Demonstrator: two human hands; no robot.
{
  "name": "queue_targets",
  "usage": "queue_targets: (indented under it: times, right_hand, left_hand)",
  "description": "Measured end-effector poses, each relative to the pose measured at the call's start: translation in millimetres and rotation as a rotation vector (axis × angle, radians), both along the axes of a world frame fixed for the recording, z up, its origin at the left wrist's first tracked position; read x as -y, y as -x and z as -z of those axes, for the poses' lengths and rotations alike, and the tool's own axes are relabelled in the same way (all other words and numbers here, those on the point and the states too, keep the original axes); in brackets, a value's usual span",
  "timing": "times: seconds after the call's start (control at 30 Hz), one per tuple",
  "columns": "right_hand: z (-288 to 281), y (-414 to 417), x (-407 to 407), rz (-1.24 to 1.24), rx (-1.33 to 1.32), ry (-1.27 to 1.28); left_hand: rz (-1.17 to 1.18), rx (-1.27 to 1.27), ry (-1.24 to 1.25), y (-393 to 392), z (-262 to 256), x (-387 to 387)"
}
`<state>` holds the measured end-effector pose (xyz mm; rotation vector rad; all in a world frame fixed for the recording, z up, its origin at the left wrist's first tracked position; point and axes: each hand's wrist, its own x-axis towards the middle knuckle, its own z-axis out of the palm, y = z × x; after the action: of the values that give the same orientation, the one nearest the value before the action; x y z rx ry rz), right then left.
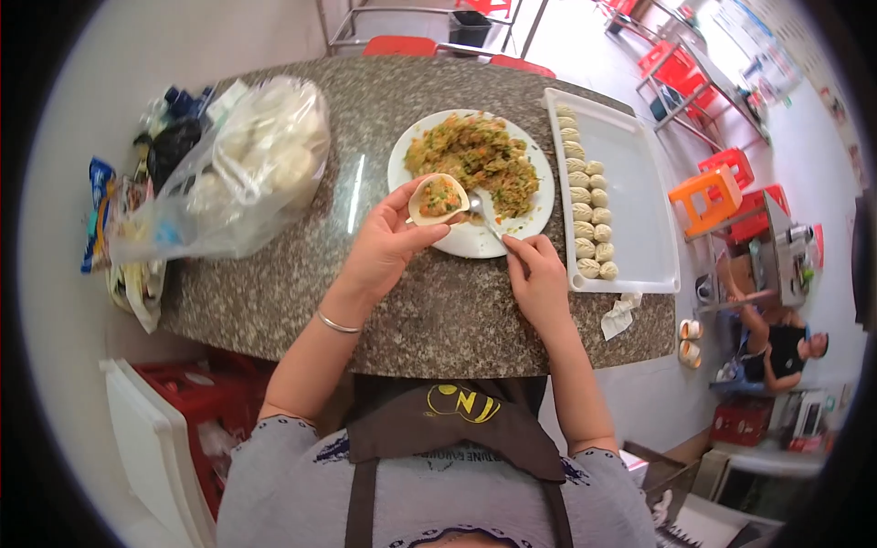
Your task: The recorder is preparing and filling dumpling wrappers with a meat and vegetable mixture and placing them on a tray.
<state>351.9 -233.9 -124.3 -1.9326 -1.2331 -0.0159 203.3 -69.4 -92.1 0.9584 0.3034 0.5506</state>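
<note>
My left hand [390, 243] cups a round dough wrapper [419, 205] with a mound of chopped filling [440, 197] in its middle. In my right hand [538, 277] is the handle of a metal spoon [488, 218], its bowl resting in the plate just right of the wrapper. The white plate [473, 245] bears a large heap of chopped vegetable filling [479, 154], mostly towards its far side. To the right stands a white plastic tray [637, 198]. Pleated, leaf-patterned dumplings [581, 195] line its left side in two columns.
A clear plastic bag of pale dough rounds [267, 161] lies on the granite table [438, 322] at left, beside a black bag [171, 147] and packets. Crumpled tissue [620, 316] sits below the tray. Beyond, a seated person [777, 356] and an orange stool [706, 198] are at right.
</note>
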Motion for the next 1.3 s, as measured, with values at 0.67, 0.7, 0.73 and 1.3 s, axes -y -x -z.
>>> queue_targets:
  times: [0.67,0.7,0.73,1.3]
  right_hand:
    - [-27,-1,-60,-0.209,-0.755,-0.267]
    - [-27,-2,-62,-0.228,-0.799,-0.258]
    - [-27,-1,-63,-0.229,-0.803,-0.257]
    - [-35,-7,-64,-0.263,-0.582,-0.194]
  left_hand:
    - [-0.288,-0.015,-0.680,-16,18,10]
    - [-0.313,0.022,-0.750,-16,21,8]
    - [-0.337,0.060,-0.820,-16,23,7]
    - [-0.240,0.013,-0.519,-17,24,2]
